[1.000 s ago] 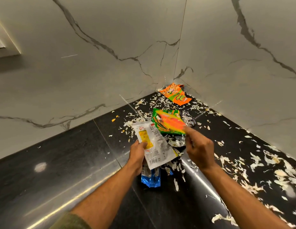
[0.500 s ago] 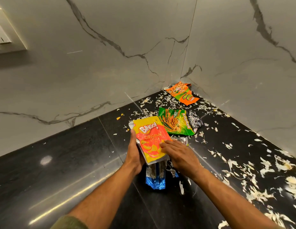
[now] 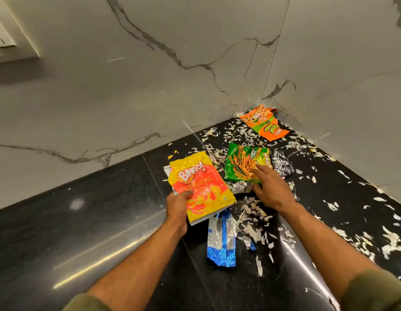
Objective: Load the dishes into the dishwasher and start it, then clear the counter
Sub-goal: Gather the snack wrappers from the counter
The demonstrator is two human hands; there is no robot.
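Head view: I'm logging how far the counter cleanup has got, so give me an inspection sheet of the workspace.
Surface: black counter, glossy, strewn with pale peel scraps on its right side.
Job's things: yellow packet held in the left hand; green packet, orange packet, black packet, blue wrapper and foil wrapper lying flat.
Clutter: scraps only.
Grips: left hand grips the yellow packet; right hand has straight fingers on the green packet.
Cables: nothing seen.
Surroundings: marble walls meeting in a corner; switch plate at upper left.
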